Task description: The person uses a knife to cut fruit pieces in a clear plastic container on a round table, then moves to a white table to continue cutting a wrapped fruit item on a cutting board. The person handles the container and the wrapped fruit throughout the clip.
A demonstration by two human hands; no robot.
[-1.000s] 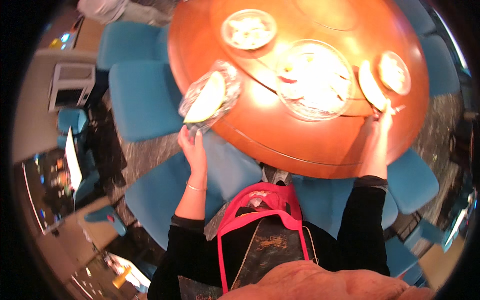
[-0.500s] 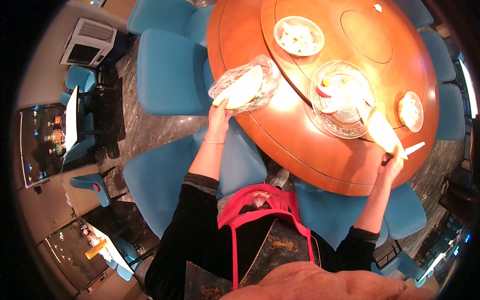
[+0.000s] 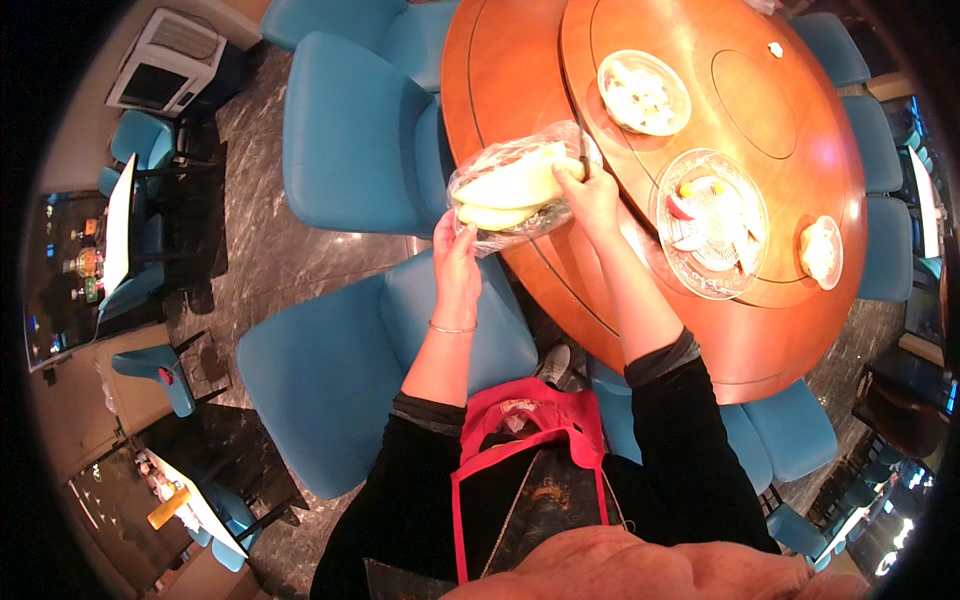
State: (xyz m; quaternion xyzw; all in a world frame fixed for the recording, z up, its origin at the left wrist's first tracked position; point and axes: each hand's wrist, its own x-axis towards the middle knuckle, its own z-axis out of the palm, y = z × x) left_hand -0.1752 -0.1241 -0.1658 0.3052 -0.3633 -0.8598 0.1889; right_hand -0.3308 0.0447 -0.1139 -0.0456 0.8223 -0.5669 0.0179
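Note:
Both my hands are at a clear plastic bag over the table's near left edge. My left hand grips the bag's lower left side and the end of a pale yellow-green wedge, which looks like melon. A second pale wedge lies just above it, against the bag. My right hand is closed on that upper wedge's right end. A thin dark strip shows above the right fingers; I cannot make out what it is. Whether the wedges lie inside or on the bag is unclear.
The round wooden table carries a raised turntable. On it stand a clear glass plate with red and pale pieces, a larger bowl and a smaller bowl of pale food. Blue chairs surround the table; one is close on my left.
My right hand has moved left from beyond the glass plate to the bag, bringing its pale wedge beside the other one. My left hand stays at the bag, slightly lower.

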